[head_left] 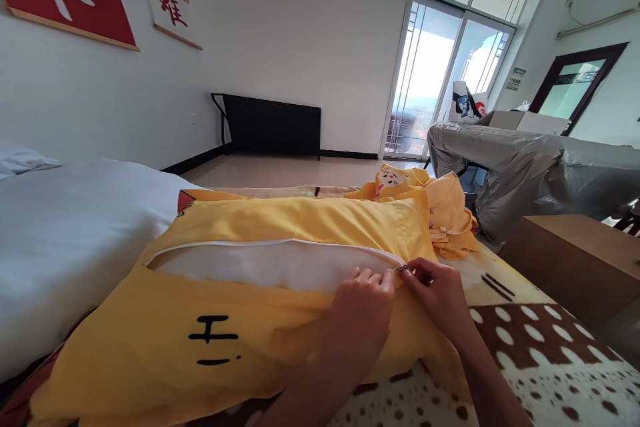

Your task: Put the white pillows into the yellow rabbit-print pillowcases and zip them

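A yellow pillowcase (165,340) lies in front of me, with a white pillow (240,268) showing through its long, gaping zipper opening. Black "Hi!" lettering is printed on its near side. My left hand (367,303) is closed on the near edge of the pillowcase, close to the opening's right end. Against it, my right hand (443,287) pinches the small metal zipper pull (401,268) at that same corner. The fingertips of both hands almost meet there, and the fabric under my left fingers is partly hidden.
Crumpled yellow fabric (445,203) lies behind the pillow's right end. White bedding (90,227) is on the left, and a brown-and-cream patterned blanket (530,333) spreads underneath. A cardboard box (575,267) and a plastic-covered table (520,153) stand to the right. A black panel (273,125) leans by the far wall.
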A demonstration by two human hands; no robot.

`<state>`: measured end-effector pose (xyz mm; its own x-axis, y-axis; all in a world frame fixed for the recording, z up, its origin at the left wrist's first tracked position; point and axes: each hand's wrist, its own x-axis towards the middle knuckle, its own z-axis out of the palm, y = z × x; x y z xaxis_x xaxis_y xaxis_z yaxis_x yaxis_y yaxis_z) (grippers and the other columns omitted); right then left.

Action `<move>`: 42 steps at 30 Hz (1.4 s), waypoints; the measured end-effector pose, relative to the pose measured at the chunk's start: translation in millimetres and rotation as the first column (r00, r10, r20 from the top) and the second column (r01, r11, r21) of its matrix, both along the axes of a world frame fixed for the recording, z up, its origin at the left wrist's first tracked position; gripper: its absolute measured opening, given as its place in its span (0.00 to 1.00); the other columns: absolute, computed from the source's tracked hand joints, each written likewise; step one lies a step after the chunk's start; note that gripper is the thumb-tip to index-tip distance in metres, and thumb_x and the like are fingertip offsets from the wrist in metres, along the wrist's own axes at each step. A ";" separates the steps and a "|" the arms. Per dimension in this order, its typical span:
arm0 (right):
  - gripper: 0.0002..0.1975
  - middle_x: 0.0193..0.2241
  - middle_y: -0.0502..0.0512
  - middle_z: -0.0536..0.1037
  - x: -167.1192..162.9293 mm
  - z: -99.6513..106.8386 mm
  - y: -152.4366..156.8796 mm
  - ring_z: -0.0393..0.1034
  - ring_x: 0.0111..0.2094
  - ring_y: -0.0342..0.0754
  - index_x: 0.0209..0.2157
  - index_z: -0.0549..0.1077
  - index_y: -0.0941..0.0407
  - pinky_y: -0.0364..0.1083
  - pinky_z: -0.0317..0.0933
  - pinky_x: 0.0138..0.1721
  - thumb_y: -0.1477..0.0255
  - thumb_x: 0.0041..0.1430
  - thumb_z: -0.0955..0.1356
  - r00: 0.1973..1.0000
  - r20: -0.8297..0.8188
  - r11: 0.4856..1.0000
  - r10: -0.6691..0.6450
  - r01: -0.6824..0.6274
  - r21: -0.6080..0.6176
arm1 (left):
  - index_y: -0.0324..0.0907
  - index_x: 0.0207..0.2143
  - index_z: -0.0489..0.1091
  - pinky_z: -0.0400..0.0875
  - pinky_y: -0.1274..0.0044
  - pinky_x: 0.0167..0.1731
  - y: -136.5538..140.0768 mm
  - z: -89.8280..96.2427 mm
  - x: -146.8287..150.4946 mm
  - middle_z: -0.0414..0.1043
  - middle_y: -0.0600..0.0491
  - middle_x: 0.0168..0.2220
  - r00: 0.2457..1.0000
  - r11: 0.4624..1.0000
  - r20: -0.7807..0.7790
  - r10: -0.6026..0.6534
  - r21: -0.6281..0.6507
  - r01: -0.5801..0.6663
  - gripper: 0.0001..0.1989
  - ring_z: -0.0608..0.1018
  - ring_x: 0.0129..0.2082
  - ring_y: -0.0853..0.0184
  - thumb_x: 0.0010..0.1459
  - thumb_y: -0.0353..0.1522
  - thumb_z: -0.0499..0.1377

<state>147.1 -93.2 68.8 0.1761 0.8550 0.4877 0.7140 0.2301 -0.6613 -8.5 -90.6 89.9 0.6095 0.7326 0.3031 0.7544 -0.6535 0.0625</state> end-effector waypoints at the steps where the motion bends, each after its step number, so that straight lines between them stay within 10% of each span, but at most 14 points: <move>1: 0.13 0.13 0.45 0.64 0.2 -0.7 0.1 0.56 0.17 0.40 0.22 0.73 0.57 0.40 0.51 0.21 0.63 0.51 0.65 1.000 0.008 1.000 -0.001 0.001 -0.001 | 0.39 0.36 0.68 0.64 0.71 0.32 1.7 -1.8 0.5 0.72 0.49 0.29 0.998 1.000 0.056 0.012 0.000 -0.012 0.14 0.73 0.31 0.61 0.54 0.19 0.47; 7: 0.12 0.14 0.46 0.67 1.0 0.4 -3.1 0.58 0.18 0.40 0.23 0.73 0.57 0.40 0.53 0.22 0.66 0.53 0.64 0.996 0.086 0.999 0.032 -0.032 -0.002 | 0.41 0.46 0.64 0.68 0.72 0.34 8.8 -16.5 10.2 0.73 0.49 0.35 0.945 0.995 0.323 -0.060 0.098 0.030 0.12 0.74 0.35 0.62 0.62 0.28 0.46; 22: 0.10 0.15 0.46 0.67 4.4 2.8 -6.9 0.57 0.17 0.40 0.23 0.73 0.56 0.39 0.52 0.22 0.69 0.54 0.63 0.970 0.232 0.997 0.079 -0.080 -0.006 | 0.41 0.34 0.69 0.67 0.75 0.38 22.1 -16.4 8.7 0.74 0.51 0.33 0.909 0.989 0.401 -0.118 -0.032 0.143 0.11 0.75 0.34 0.66 0.62 0.27 0.48; 42: 0.06 0.15 0.45 0.63 18.1 0.6 -0.6 0.55 0.20 0.39 0.18 0.67 0.57 0.39 0.51 0.24 0.72 0.46 0.63 0.985 0.099 0.990 0.138 -0.133 -0.055 | 0.40 0.27 0.67 0.62 0.70 0.36 15.4 -4.2 5.0 0.73 0.50 0.28 0.944 0.987 0.306 0.126 0.058 -0.151 0.09 0.74 0.31 0.62 0.56 0.27 0.48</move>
<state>165.1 -93.8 69.4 0.0078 0.8903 0.4554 0.7429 0.2997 -0.5985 -3.5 -75.2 85.7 0.3756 0.7694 0.5167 0.7919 -0.5561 0.2523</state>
